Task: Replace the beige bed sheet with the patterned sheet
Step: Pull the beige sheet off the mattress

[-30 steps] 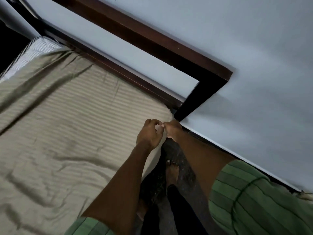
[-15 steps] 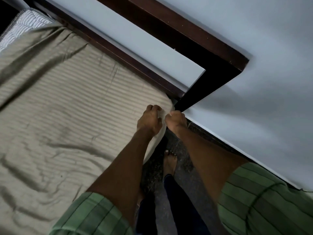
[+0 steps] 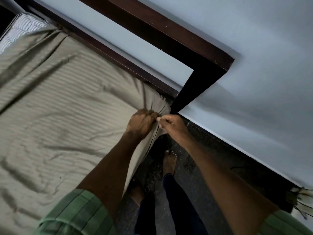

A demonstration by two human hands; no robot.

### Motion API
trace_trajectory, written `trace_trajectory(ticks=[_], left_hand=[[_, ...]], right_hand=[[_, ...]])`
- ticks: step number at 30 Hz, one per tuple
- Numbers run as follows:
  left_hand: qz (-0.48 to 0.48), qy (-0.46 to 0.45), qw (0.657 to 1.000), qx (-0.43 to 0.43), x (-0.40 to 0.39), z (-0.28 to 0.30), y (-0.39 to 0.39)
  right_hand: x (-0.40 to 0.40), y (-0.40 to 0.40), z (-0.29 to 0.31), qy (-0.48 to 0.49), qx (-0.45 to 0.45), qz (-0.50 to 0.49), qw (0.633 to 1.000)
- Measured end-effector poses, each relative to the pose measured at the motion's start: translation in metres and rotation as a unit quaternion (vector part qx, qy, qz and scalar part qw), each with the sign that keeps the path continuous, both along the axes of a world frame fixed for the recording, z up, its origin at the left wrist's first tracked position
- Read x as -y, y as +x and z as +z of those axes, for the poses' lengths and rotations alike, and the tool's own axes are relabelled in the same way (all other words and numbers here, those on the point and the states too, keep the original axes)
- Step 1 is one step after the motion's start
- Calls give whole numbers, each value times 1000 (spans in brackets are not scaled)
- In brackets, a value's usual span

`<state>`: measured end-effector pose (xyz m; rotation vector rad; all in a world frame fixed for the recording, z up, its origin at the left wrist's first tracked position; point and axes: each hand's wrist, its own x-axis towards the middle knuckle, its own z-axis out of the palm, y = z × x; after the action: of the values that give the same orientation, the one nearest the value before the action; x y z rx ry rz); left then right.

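Observation:
The beige striped bed sheet [image 3: 64, 106] covers the mattress, wrinkled across its surface. At the near corner by the headboard post, my left hand [image 3: 141, 123] is closed on a bunch of the sheet, and folds fan out from the grip. My right hand [image 3: 172, 126] pinches the same corner edge just beside it. At the far left corner the sheet is pulled back and the white striped mattress [image 3: 23, 28] shows. No patterned sheet is in view.
The dark wooden headboard [image 3: 169, 41] stands against the pale blue wall [image 3: 254, 65], its post at the sheet corner. My bare feet stand on the dark speckled floor [image 3: 194, 175] between bed and wall. A fringed cloth [image 3: 303, 199] lies at the right edge.
Both hands have tightened on the corner, and the sheet there is now gathered into folds pulled off the mattress corner. The view has shifted slightly.

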<state>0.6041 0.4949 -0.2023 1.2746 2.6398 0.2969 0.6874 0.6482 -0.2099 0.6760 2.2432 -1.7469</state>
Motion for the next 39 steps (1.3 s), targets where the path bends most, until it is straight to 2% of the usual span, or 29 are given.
trace_trajectory(ticks=[2,4,6,7,9,11,12,14,16,18,20,21,23,25,27,29,31,33,34,36,39], left_hand=[[140,-25,987,79,10,8,5],[292,34,937,188,37,11,8],[419,76,861,277,76,12,8],[450,61,839,298,93,13,9],[472,0,825,311,119,16,12],[465,-32,828,313,134,25,12],[448,-35,837,313,136,30,11],[406,-69,852,323,147,39,6],[376,-129,853,338,164,46,1],[352,-192,855,329,180,53,-2],[341,-247,861,285,196,58,0],[339,-271,867,244,206,60,4],[344,-291,883,132,225,57,10],[342,-286,895,33,253,55,11],[354,-305,883,47,278,55,8],[361,-280,885,88,300,50,7],[350,-204,906,124,314,44,9],[334,-128,918,171,317,39,11],[331,-101,919,189,319,36,10],[337,-63,916,207,322,33,3],[327,-41,922,205,324,25,-8]], right_hand=[[0,0,-4,-11,13,-77,997],[7,-2,-13,-46,82,-102,990],[28,-13,-17,-61,144,-72,985],[42,-21,-18,-70,156,-55,984],[78,-36,-11,-77,186,10,979],[120,-47,-7,-81,234,57,967],[138,-49,-10,-64,242,40,967],[159,-57,-12,48,236,-54,969],[158,-66,-15,113,237,-169,950],[155,-73,-25,92,262,-259,925],[164,-80,-31,-12,249,-286,925],[174,-83,-28,-93,239,-277,926],[197,-87,-14,-185,240,-155,940],[220,-95,-8,-183,216,-45,958],[242,-100,-10,-122,186,55,973],[264,-100,-32,-20,148,82,985],[281,-96,-85,28,136,39,989],[291,-93,-152,-32,167,-24,985],[295,-94,-164,-77,193,-65,976],[297,-103,-159,-142,193,-164,957],[291,-121,-132,-111,170,-268,942]])
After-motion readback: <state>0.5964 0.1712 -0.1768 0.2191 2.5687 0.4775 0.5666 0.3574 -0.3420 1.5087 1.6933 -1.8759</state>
